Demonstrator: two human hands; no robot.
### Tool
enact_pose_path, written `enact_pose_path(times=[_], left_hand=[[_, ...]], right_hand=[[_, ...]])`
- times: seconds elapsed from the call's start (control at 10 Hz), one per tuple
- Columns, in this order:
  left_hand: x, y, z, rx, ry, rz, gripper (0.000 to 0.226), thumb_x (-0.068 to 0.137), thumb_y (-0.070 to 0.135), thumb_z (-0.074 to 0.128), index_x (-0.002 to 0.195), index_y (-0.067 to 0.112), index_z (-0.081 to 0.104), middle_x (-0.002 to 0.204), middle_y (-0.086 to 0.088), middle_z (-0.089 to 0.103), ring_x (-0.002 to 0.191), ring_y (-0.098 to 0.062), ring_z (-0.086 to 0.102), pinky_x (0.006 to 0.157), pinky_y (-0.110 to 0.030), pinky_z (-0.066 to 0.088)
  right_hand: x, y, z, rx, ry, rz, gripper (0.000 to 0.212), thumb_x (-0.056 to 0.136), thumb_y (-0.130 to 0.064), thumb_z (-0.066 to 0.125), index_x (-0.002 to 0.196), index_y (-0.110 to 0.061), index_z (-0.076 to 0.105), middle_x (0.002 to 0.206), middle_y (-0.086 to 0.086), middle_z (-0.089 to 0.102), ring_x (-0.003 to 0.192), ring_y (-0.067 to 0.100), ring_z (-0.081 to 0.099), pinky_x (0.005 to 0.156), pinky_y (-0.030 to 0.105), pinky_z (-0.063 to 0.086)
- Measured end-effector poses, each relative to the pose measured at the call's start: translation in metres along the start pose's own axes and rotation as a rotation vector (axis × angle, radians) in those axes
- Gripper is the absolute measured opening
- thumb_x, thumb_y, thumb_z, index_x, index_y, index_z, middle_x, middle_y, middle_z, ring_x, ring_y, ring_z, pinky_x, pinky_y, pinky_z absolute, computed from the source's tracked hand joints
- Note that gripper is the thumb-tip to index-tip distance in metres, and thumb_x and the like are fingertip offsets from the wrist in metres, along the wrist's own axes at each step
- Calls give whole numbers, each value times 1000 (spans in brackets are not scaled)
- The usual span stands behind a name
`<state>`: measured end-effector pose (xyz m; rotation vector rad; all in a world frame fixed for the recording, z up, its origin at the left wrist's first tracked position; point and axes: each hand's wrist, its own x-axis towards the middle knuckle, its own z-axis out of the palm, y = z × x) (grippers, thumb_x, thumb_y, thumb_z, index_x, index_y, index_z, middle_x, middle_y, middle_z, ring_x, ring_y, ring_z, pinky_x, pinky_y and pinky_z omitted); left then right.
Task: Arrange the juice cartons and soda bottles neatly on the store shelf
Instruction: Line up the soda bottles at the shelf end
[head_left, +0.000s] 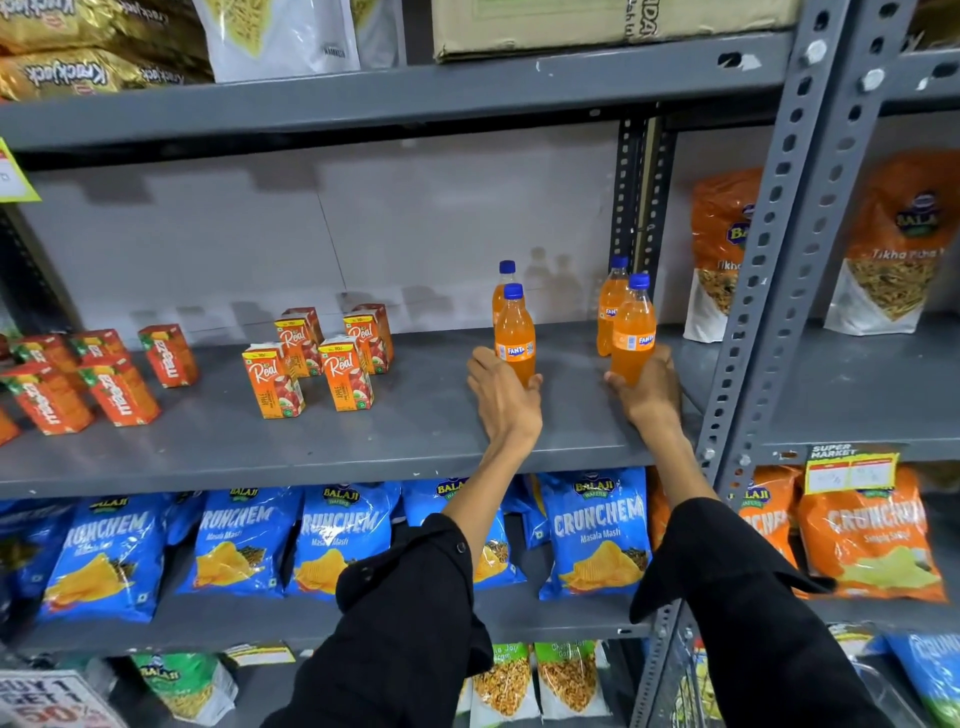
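Observation:
Two pairs of orange soda bottles with blue caps stand upright on the grey shelf (218, 441). My left hand (501, 395) grips the base of the front bottle (514, 338) of the left pair; a second bottle (505, 283) stands right behind it. My right hand (649, 397) grips the base of the front right bottle (632, 332), with another bottle (612, 306) behind it. Several orange apple juice cartons (340, 374) stand in a loose group at mid-shelf. Red mango juice cartons (122, 389) stand further left.
A grey perforated upright post (769, 270) bounds the shelf on the right. Orange snack bags (719, 254) stand beyond it. Blue chip bags (597, 535) fill the shelf below. A cardboard box (571, 26) and snack packs sit on the shelf above.

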<state>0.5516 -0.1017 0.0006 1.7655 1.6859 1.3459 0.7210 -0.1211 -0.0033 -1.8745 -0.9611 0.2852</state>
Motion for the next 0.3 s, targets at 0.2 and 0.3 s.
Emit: enact_pose_path(times=[0.2,0.3], left_hand=[[-4,-8,-14,-114,-80,-39,84,78,36,86,140,7,37,135,-15,54,125,-32,57,98,-43,53],[-16,-20,-24,-90,-95,31,78,82,44,79,140,9,39,132,-14,58,122,-31,60,95,-43,53]], right_hand=[[-32,-1,3,-258,114,-58,87,88,-51,63,148,-3,21,144,23,45,130,42,50,103,54,43],[-53,4,4,-395,274,-93,84,94,-60,45,147,2,24,139,28,50,123,43,55,98,52,47]])
